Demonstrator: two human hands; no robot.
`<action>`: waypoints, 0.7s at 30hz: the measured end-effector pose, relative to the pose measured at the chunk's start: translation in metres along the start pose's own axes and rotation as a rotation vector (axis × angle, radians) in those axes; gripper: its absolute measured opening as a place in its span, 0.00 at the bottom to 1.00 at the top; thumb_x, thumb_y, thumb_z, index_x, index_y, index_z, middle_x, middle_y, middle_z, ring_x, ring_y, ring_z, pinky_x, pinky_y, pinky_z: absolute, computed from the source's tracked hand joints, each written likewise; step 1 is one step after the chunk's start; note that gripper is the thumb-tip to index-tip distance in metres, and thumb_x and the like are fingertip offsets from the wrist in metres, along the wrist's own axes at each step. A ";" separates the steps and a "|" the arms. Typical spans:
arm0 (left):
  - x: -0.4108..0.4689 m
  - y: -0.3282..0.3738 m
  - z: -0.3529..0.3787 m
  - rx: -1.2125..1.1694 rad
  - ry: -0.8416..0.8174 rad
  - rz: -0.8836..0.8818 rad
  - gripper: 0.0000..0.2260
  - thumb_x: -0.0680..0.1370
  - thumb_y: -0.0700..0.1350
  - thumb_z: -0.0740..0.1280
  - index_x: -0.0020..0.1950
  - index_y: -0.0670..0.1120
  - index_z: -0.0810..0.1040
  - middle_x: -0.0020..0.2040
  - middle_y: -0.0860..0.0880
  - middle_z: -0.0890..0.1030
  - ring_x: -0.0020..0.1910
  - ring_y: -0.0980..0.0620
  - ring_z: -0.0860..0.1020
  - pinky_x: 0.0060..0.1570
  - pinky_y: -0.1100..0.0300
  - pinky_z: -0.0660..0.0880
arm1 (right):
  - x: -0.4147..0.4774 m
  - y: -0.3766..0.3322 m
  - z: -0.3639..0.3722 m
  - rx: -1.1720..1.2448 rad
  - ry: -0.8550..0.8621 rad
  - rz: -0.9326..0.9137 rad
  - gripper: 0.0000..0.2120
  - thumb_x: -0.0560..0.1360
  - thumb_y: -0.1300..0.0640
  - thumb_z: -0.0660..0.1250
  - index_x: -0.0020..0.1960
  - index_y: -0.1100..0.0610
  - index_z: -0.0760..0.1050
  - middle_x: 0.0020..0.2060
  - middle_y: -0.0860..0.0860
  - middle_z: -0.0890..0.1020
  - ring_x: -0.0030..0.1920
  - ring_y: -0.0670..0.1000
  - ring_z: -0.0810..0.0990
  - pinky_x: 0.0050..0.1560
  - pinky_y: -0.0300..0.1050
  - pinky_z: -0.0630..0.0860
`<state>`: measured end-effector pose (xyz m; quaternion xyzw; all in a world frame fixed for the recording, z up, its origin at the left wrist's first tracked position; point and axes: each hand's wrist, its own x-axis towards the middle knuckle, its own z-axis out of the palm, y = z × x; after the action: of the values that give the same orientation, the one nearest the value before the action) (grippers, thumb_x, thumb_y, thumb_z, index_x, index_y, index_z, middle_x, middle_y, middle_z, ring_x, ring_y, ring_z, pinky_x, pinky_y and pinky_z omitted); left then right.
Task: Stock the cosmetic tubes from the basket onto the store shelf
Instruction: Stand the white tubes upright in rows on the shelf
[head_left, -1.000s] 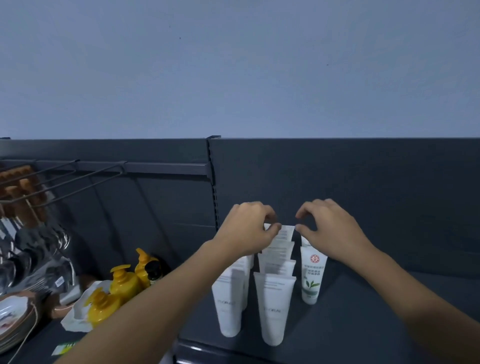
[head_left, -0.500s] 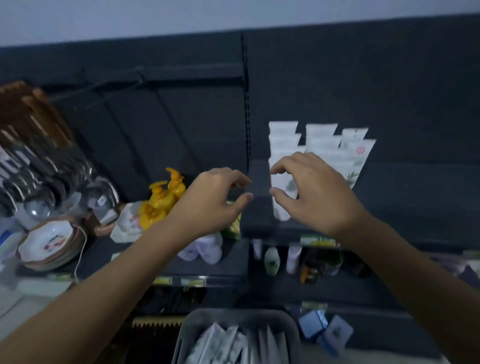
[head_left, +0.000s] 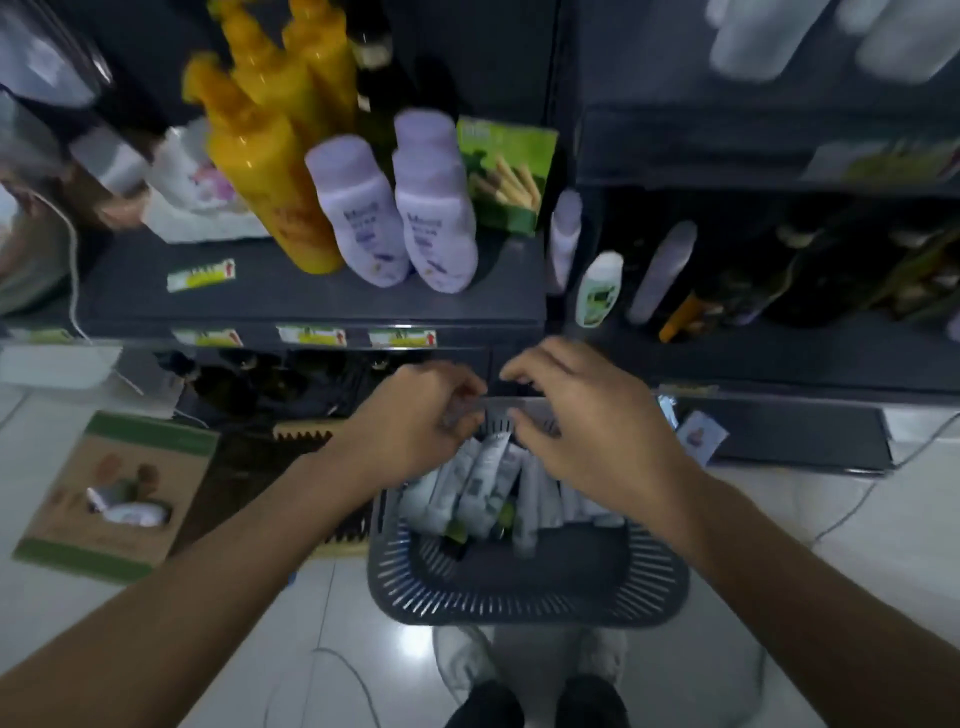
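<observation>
Head view, motion-blurred, looking steeply down the shelving.

Basket (head_left: 524, 592) sits on the floor: dark grey plastic, rounded-rectangle rim, walls cut with narrow vertical slots. Tubes (head_left: 485, 475) are in its far half, packed side by side; the near half shows bare bottom. They are soft, flat-sided tubes, white to pale grey, with printed panels and a few green bits low in the pile.

Left hand (head_left: 415, 415) is over the basket's far left corner, knuckles up, fingers curled down toward the tube ends. The fingertips smear into the tubes there, so whether it grips one cannot be told. Right hand (head_left: 592, 436) is just beside it over the far right part, fingers hooked in a loose claw, thumb and forefinger apart with nothing between them. Its thumb tip is close to a tube top.

Shelf (head_left: 311, 304) is a dark matte metal deck, above and behind the basket. On it:
- yellow bottles (head_left: 260, 156), tall, glossy, pump tops
- two lilac bottles (head_left: 358, 208), rounded shoulders, just right of the yellow ones
- green box (head_left: 506, 176), behind the lilac pair

Tags (head_left: 311, 335), yellow-green strips, run along the front lip. A white bottle (head_left: 600, 288) with a green label stands in the next bay to the right.

Floor (head_left: 363, 649) is glossy white tile. A flat carton (head_left: 119, 493), brown with green bands, lies left of the basket. Pale shoes (head_left: 467, 660) are at the bottom edge, just near of the basket.
</observation>
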<state>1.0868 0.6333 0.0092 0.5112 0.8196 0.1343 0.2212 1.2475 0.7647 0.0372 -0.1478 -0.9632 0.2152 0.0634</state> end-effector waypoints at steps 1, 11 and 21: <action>0.003 -0.013 0.022 0.020 -0.050 -0.036 0.13 0.79 0.48 0.70 0.62 0.48 0.81 0.57 0.49 0.83 0.54 0.49 0.82 0.52 0.56 0.78 | -0.001 0.007 0.022 -0.004 -0.038 0.017 0.13 0.80 0.51 0.67 0.64 0.51 0.75 0.57 0.48 0.77 0.59 0.51 0.77 0.52 0.51 0.80; 0.034 -0.080 0.156 0.195 -0.202 -0.310 0.18 0.80 0.42 0.65 0.70 0.44 0.70 0.60 0.41 0.79 0.55 0.39 0.80 0.46 0.46 0.80 | 0.006 0.065 0.194 -0.166 -0.337 0.169 0.15 0.81 0.58 0.63 0.67 0.56 0.71 0.60 0.56 0.75 0.62 0.58 0.75 0.51 0.53 0.78; 0.049 -0.067 0.180 0.356 -0.244 -0.366 0.19 0.81 0.41 0.65 0.71 0.39 0.68 0.65 0.39 0.77 0.64 0.38 0.76 0.59 0.47 0.74 | 0.021 0.082 0.274 0.016 -0.354 0.433 0.20 0.80 0.46 0.65 0.66 0.57 0.73 0.60 0.60 0.78 0.61 0.61 0.76 0.57 0.53 0.76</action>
<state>1.1064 0.6465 -0.1875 0.3980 0.8762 -0.1163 0.2458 1.1981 0.7340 -0.2432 -0.3097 -0.9035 0.2540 -0.1522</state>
